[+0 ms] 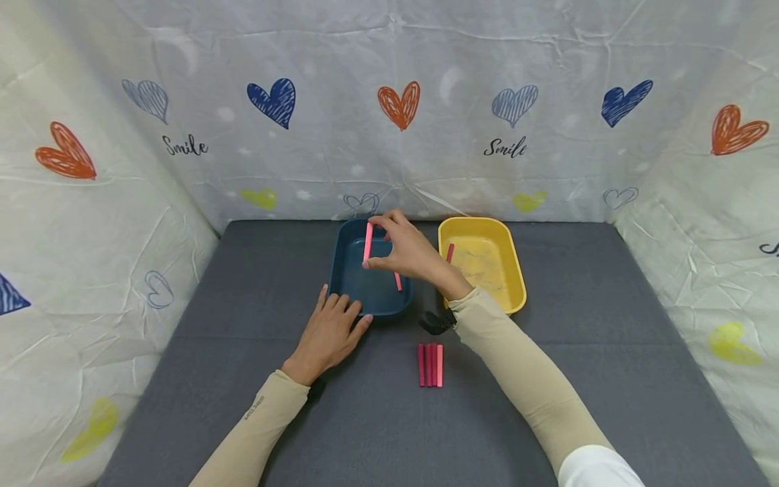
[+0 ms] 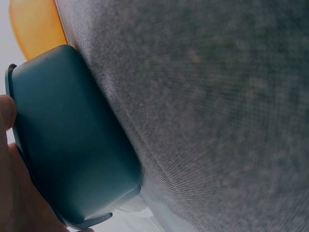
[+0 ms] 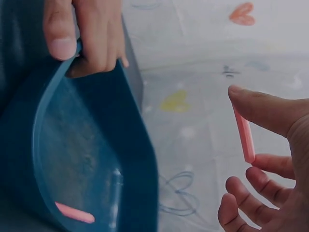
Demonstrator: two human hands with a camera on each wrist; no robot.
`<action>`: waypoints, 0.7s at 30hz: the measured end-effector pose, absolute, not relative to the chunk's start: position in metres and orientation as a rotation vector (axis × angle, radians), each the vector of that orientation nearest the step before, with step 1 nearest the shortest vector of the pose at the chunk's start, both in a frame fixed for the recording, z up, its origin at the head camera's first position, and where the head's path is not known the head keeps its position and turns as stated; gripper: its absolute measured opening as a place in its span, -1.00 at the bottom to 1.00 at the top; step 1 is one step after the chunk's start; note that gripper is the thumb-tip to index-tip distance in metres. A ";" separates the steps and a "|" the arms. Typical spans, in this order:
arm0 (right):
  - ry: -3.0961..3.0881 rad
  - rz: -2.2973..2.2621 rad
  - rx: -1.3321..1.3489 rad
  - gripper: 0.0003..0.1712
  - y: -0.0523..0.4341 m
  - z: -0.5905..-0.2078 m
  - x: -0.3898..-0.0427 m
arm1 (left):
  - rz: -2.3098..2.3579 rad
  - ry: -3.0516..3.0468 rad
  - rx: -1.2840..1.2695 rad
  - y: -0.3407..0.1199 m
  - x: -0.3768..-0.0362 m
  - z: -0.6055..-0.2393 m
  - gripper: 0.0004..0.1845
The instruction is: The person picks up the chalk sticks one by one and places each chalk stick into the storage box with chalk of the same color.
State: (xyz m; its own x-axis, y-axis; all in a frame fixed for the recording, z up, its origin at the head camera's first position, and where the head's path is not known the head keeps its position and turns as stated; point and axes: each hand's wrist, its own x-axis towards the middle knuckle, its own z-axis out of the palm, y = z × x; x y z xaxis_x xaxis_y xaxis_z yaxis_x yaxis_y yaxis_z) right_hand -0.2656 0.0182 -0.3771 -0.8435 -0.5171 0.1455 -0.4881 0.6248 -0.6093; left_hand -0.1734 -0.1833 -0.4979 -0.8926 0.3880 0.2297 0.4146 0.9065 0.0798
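**A:** Grip check first: the right hand has a pink stick pinched end to end between thumb and forefinger, standing nearly upright over the blue tub. The other fingers are loosely curled and touch nothing. The left hand lies with its fingers on the tub's near rim at about 7 o'clock, steadying it.

**B:** Biggest to smallest then: the grey mat, the blue tub, the yellow tub just beside it at 3 o'clock, then the sticks?

**A:** Yep. One stick already lies on the blue tub's floor, one leans inside the yellow tub, and a small row sits on the mat at 6 o'clock, near the right wrist.

**B:** Any tips for doing it cleanly?

**A:** My guess: lower the stick close to the floor before letting go, tilt it flat so it doesn't bounce, and keep the left hand on the rim so the tub can't slide.
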 end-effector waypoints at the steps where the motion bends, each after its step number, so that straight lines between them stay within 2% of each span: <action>1: 2.782 -1.030 -0.857 -0.08 0.016 -0.379 -0.268 | -0.188 -2.862 -0.610 -0.183 -0.173 -0.498 -0.55; 21: 2.745 -0.879 -0.731 -0.06 -0.022 -0.431 -0.293 | -0.164 -2.867 -0.613 -0.182 -0.172 -0.497 -0.55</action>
State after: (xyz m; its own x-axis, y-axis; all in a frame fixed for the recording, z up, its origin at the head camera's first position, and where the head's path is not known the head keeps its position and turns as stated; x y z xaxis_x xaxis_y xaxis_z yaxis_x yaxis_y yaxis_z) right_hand -0.2933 -0.0222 -0.4306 -0.8658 -0.5003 -0.0100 -0.4013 0.7061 -0.5834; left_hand -0.1725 -0.1824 -0.4969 -0.8929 0.3919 0.2217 0.4146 0.9077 0.0652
